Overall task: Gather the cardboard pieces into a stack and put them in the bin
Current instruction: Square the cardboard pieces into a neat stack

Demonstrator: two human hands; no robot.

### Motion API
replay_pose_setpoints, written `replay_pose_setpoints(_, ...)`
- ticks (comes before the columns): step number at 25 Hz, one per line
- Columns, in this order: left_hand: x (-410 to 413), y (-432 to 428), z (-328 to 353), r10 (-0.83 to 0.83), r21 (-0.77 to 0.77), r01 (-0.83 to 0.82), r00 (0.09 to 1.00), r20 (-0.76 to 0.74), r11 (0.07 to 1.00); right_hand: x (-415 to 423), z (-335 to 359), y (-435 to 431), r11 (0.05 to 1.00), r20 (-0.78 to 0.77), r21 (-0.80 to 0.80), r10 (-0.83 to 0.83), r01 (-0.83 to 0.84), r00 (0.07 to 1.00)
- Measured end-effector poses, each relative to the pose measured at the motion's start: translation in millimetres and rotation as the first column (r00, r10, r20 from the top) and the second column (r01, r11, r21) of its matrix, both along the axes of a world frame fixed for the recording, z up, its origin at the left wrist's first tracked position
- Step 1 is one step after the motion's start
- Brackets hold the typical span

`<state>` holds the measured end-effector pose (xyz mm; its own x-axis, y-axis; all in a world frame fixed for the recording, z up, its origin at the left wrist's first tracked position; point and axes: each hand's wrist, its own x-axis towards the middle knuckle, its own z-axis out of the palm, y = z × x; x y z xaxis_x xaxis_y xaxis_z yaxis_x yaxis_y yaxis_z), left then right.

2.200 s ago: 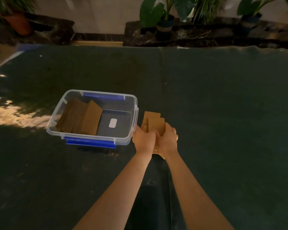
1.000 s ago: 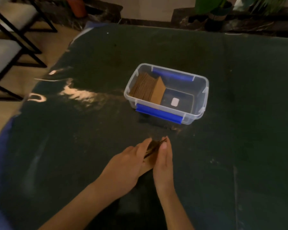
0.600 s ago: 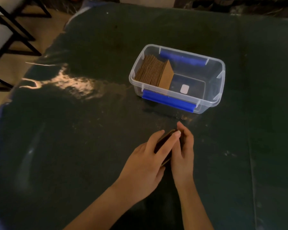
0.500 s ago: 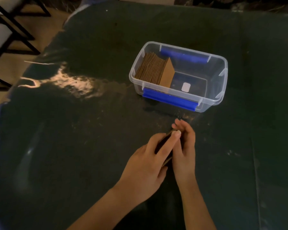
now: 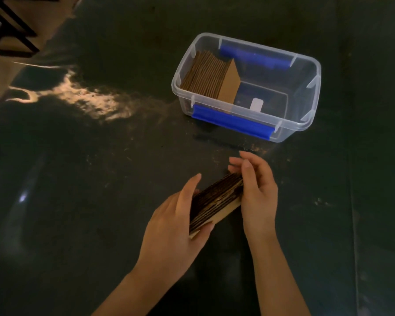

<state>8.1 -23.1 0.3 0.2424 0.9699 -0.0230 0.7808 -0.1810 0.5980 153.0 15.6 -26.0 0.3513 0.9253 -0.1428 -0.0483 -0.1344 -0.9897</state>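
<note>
Squaring a stack of cardboard pieces (image 5: 216,202) between two bare hands, a person works over a dark table (image 5: 100,179). Left hand (image 5: 176,224) cups the stack's near end, fingers curled beneath; right hand (image 5: 255,190) presses flat against its far end, fingertips loosely spread. Just beyond sits a clear plastic bin (image 5: 310,110) with blue latches, more cardboard leaning inside at its left. Gathering looks finished; next, lift the stack over the rim without letting it fan.
</note>
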Motion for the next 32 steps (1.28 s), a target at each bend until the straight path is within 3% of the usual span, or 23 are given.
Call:
replay_pose_setpoints(3, 5, -1, -4, 0.059, -0.014, -0.059, 0.996, 0.067, 0.998, -2, 4, -2, 0.982, 0.094, -0.005, 0.191, -0.191, 0.977)
replay_pose_setpoints(8, -5, -5, -2, 0.088, -0.021, -0.087, 0.992, 0.088, 0.996, 8, 6, -1, 0.983, 0.156, 0.015, 0.178, -0.183, 0.972)
replay_pose_setpoints(10, -7, -10, 1, 0.102, -0.033, -0.099, 0.99, 0.096, 0.995, 3, 8, -2, 0.968, 0.198, -0.003, 0.246, -0.25, 0.949)
replay_pose_setpoints(15, -5, -9, -1, 0.097, -0.034, -0.094, 0.986, 0.138, 0.995, 11, 10, 1, 0.889, 0.127, -0.077, 0.457, -0.451, 0.88)
replay_pose_setpoints(18, -3, -10, -3, 0.104, -0.032, -0.101, 0.986, 0.126, 0.994, 20, 11, 5, 0.893, 0.17, -0.063, 0.449, -0.445, 0.877)
replay_pose_setpoints(21, -1, -10, -8, 0.102, 0.022, -0.104, 0.991, 0.081, 0.994, 13, 8, 3, 0.91, 0.114, -0.004, 0.413, -0.415, 0.904)
replay_pose_setpoints(25, -2, -5, -12, 0.127, 0.044, -0.129, 0.991, 0.049, 0.991, 5, 1, -2, 0.945, 0.133, -0.038, 0.328, -0.326, 0.935)
replay_pose_setpoints(28, -8, -11, -18, 0.194, -0.051, -0.187, 0.95, 0.245, 0.981, 0, -3, -2, 0.961, 0.141, -0.046, 0.276, -0.272, 0.951)
replay_pose_setpoints(30, -5, -19, -25, 0.294, -0.131, -0.264, 0.854, 0.429, 0.956, -5, -3, -5, 0.951, 0.181, -0.032, 0.307, -0.306, 0.934)
replay_pose_setpoints(32, 3, -23, -30, 0.349, -0.162, -0.311, 0.79, 0.504, 0.937, -9, -5, -11, 0.93, 0.204, -0.026, 0.363, -0.365, 0.909)
